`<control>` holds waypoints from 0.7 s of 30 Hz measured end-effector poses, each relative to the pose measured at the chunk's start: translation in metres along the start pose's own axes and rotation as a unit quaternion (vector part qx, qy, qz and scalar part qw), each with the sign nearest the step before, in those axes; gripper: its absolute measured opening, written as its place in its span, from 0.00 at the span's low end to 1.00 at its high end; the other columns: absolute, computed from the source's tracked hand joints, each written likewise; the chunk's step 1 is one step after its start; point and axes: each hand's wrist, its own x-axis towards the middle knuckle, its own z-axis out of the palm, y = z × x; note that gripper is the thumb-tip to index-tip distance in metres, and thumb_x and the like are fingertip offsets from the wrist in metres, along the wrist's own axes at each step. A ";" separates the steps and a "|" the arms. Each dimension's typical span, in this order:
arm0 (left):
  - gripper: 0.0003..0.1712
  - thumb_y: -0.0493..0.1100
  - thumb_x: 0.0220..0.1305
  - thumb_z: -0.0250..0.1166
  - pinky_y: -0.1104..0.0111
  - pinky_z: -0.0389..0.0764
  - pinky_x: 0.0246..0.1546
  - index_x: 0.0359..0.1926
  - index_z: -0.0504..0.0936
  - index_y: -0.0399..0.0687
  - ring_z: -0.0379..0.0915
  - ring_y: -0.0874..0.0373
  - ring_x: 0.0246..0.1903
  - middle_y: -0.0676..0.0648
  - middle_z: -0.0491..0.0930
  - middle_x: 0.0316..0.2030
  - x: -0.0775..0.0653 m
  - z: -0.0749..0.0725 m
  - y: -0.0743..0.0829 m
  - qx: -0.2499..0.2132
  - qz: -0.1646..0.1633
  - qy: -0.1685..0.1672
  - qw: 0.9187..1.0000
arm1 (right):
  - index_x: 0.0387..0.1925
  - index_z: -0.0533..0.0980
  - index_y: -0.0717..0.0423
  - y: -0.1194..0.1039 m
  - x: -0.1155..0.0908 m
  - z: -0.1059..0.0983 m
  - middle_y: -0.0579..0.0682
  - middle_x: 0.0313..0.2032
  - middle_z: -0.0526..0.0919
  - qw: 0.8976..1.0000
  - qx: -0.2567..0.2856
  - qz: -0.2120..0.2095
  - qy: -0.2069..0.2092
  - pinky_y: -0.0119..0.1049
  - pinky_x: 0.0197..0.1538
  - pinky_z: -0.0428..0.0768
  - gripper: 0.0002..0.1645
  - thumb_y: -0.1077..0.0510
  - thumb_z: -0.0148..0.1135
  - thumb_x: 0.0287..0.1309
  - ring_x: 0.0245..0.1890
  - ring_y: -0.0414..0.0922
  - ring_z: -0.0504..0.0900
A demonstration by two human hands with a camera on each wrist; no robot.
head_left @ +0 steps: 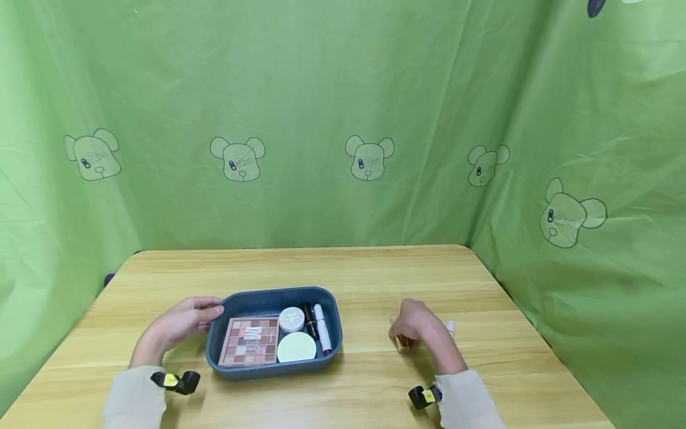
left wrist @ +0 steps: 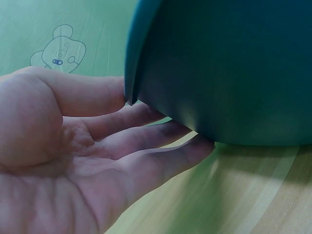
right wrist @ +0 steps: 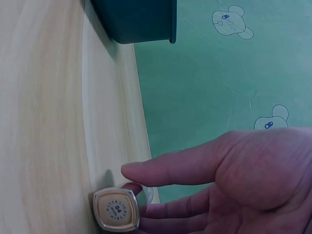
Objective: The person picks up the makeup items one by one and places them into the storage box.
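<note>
My left hand (head_left: 184, 319) is at the left end of a dark blue plastic box (head_left: 268, 376). Its thumb touches the rim, and the fairly straight fingers (left wrist: 161, 161) reach beneath the side wall. Inside the box lie an eyeshadow palette (head_left: 236, 342), two round white compacts (head_left: 296, 347), a black tube (head_left: 310, 322) and a white tube with a dark red end (head_left: 323, 330). My right hand (head_left: 418, 322) reaches down over a gold lipstick (right wrist: 117, 209) lying on the table, base towards me. The thumb is apart from it; the fingers partly hide it.
A pale pink-white capped item (head_left: 450, 326) lies beyond the right wrist, mostly hidden by it. The wooden table (head_left: 364, 268) ends at a green curtain (head_left: 300, 208) at the back, with more curtain along both sides.
</note>
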 end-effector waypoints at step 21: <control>0.32 0.40 0.76 0.54 0.54 0.80 0.63 0.68 0.60 0.16 0.76 0.38 0.60 0.23 0.73 0.61 0.000 0.001 0.000 -0.004 0.002 0.000 1.000 | 0.19 0.80 0.65 -0.002 -0.001 0.000 0.57 0.16 0.82 1.000 -0.004 -0.004 0.006 0.38 0.22 0.86 0.09 0.68 0.61 0.52 0.15 0.49 0.81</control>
